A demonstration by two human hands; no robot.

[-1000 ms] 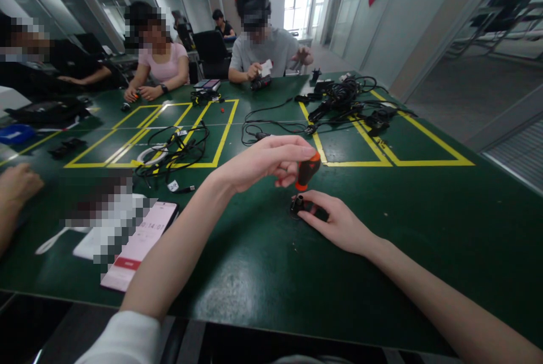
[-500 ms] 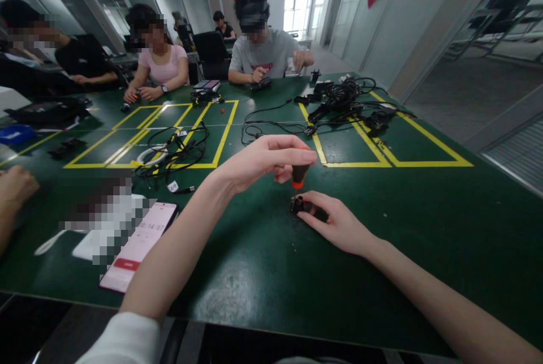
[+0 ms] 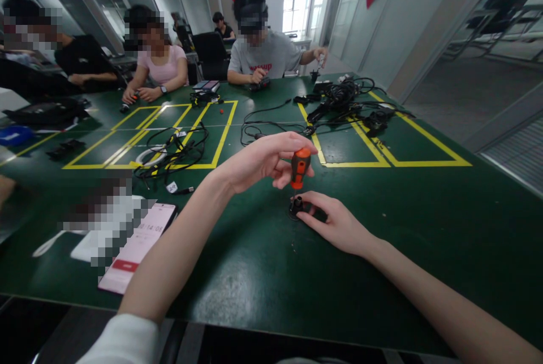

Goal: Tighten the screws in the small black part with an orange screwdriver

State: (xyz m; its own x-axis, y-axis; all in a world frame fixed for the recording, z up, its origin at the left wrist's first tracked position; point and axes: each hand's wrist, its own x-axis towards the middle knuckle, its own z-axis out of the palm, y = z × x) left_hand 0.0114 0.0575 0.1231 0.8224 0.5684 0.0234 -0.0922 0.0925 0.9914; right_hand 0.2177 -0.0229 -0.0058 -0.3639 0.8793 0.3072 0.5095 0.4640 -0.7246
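My left hand (image 3: 275, 160) is closed around the top of a short orange-and-black screwdriver (image 3: 300, 170), which stands nearly upright with its shaft pointing down. The screwdriver's tip meets a small round black part (image 3: 296, 211) lying on the green table (image 3: 254, 273); the exact contact point is too small to make out. With thumb and forefinger, my right hand (image 3: 335, 219) pinches that black part from its right side and rests on the tabletop.
A phone (image 3: 139, 239) with a running timer lies left of my left forearm. Coiled cables (image 3: 173, 151) lie beyond it, and a larger black cable heap (image 3: 343, 98) sits at the far right. Yellow tape (image 3: 220, 143) marks the table. Several people sit around it.
The fingers of my left hand have shifted on the screwdriver, and more of its handle now shows. My right hand stays put. Across the table, a person's hand has moved to the right.
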